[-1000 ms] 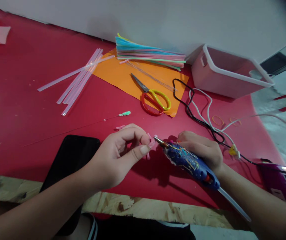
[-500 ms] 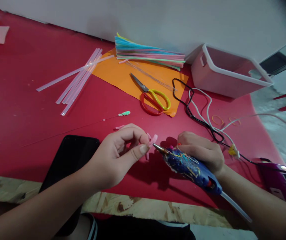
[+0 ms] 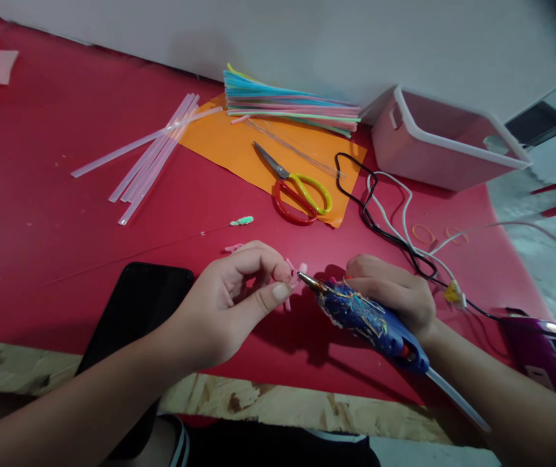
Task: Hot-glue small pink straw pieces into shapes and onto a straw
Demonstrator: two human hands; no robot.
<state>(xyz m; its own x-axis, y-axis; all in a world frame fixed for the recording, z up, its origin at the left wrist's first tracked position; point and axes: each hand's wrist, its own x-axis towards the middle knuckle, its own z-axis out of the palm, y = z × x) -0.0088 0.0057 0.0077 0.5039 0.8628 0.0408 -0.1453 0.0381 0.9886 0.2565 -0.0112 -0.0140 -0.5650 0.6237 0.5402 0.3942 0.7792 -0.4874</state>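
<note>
Between thumb and forefinger, my left hand (image 3: 239, 305) pinches a small pink pipe cleaner piece (image 3: 302, 268), whose bent ends stick out past the fingertips. My right hand (image 3: 397, 292) is wrapped around a blue glue gun (image 3: 370, 324) streaked with dried glue. Its metal nozzle (image 3: 309, 281) points left and meets, or nearly meets, the pink piece. A clear glue stick (image 3: 457, 399) juts from the gun's back end. Just behind my left hand lies another pink scrap (image 3: 233, 248), partly hidden. A green fuzzy bit on a thin wire (image 3: 241, 221) rests beyond it.
Scissors (image 3: 302, 194) lie on an orange sheet (image 3: 239, 155), below a bundle of pipe cleaners (image 3: 287, 104). Clear glue sticks (image 3: 156, 152) are at left, a black phone (image 3: 136, 318) under my left forearm. Cords (image 3: 394, 233) run right, near a pink bin (image 3: 433, 149).
The glue gun's nozzle has shifted very slightly up along the pink piece. Both hands keep their grips, and everything else stays in place.
</note>
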